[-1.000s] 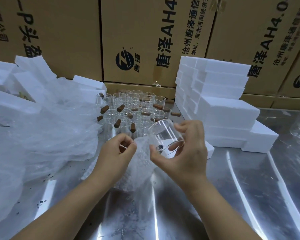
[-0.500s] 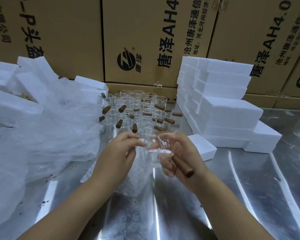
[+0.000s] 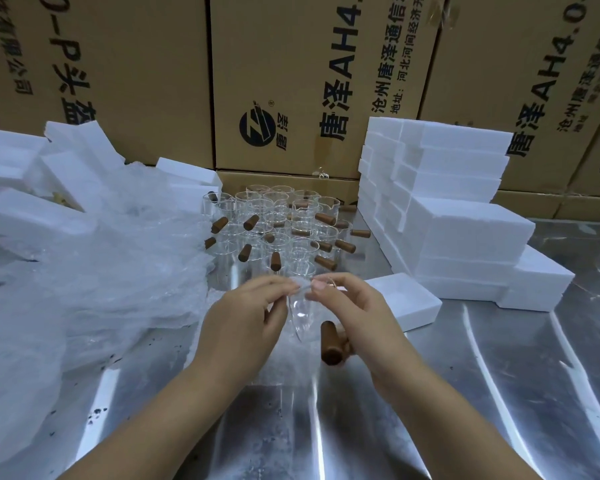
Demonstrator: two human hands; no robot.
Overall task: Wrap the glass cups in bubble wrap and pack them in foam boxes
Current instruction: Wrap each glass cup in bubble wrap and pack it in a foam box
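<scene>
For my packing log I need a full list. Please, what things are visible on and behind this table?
Cartons: several, brown, stacked at the back.
Foam boxes: many, white, stacked at right.
Single foam box: one, white, before the stack.
Foam pieces: several, white, far left.
Bubble wrap heap: one, clear, left.
Glass cups: many, clear with brown handles, centre back.
Held cup: one, clear, brown handle, front centre.
Wrap sheet: one, clear, at the held cup's top.
Table: one, silver metal, under everything.
Left hand: one, fingers pinch the wrap sheet.
Right hand: one, fingers hold the held cup.
</scene>
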